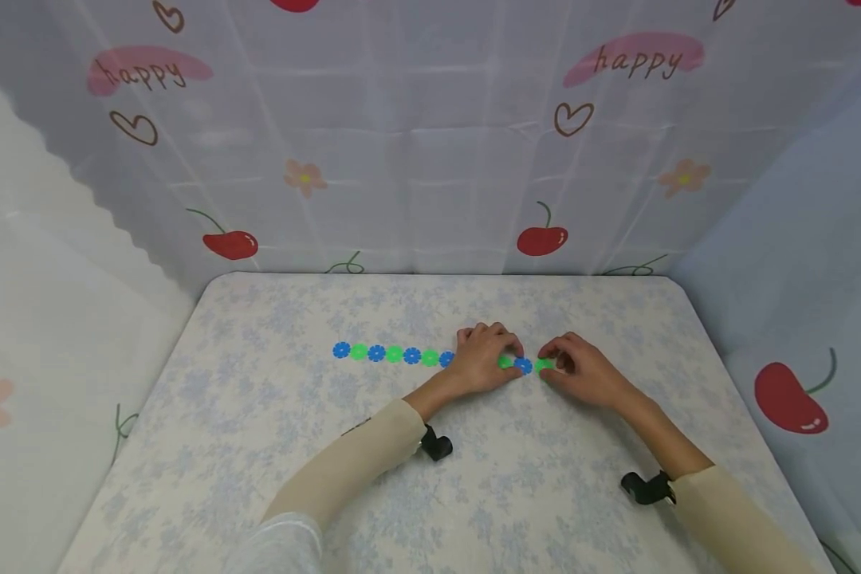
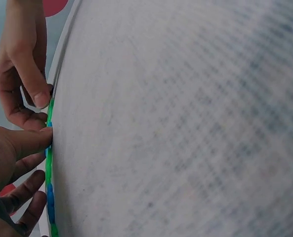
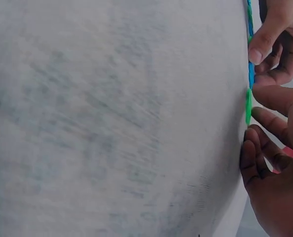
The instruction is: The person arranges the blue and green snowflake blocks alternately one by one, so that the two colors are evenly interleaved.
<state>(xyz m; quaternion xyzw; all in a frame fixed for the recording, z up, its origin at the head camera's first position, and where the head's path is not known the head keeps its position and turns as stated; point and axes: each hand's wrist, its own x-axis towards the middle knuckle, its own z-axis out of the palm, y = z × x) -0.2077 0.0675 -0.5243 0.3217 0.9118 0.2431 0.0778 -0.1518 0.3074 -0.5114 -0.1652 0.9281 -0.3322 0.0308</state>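
A row of flat, notched plastic discs, blue and green by turns, lies across the table (image 1: 373,462). My left hand (image 1: 479,360) lies over part of the row and hides some discs. Its thumb and forefinger pinch the blue snowflake disc (image 1: 522,366) at the row's right end. Just right of that, my right hand (image 1: 587,371) pinches a green snowflake disc (image 1: 544,365) by its edges. In the head view a narrow gap appears between these two discs. The right wrist view shows the green disc (image 3: 248,106) edge-on beside the right thumb and fingers.
The blue disc (image 1: 341,350) marks the row's left end. A patterned cloth covers the tabletop. Behind it hangs a curtain (image 1: 416,159) with cherries and hearts; pale cloth also hangs at both sides. Black wrist cameras (image 1: 438,444) sit on both forearms.
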